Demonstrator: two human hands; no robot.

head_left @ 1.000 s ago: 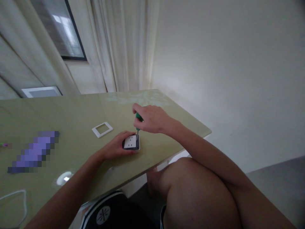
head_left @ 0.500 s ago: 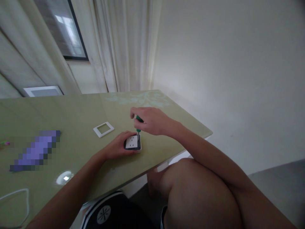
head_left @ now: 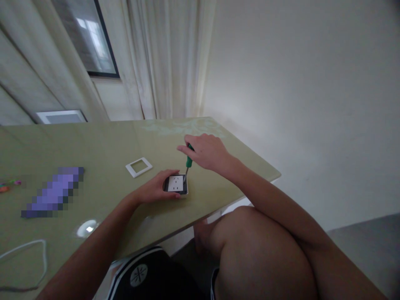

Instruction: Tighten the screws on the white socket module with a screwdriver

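Note:
On the table, a wall socket (head_left: 176,183) with a white face and dark surround lies face up. My left hand (head_left: 155,187) grips its left end, thumb along the near side and fingers along the far side. My right hand (head_left: 206,151) is closed round the green handle of a screwdriver (head_left: 189,161), held tilted above the socket. The metal tip reaches down to the dark strip at the socket's right side, where a screw is too small to make out. A white rectangular frame (head_left: 139,167) lies flat beyond my left hand.
A blurred purple object (head_left: 54,191) lies on the greenish table (head_left: 106,150) at the left, near small colourful bits (head_left: 9,183). A white cable (head_left: 43,254) curves at the near left. Curtains (head_left: 175,62) hang behind; a pale wall (head_left: 296,104) rises at the right.
The screwdriver has gone from nearly upright to tilted, its handle leaning right. My right hand has shifted right and slightly up, showing more of the handle. The view has moved slightly.

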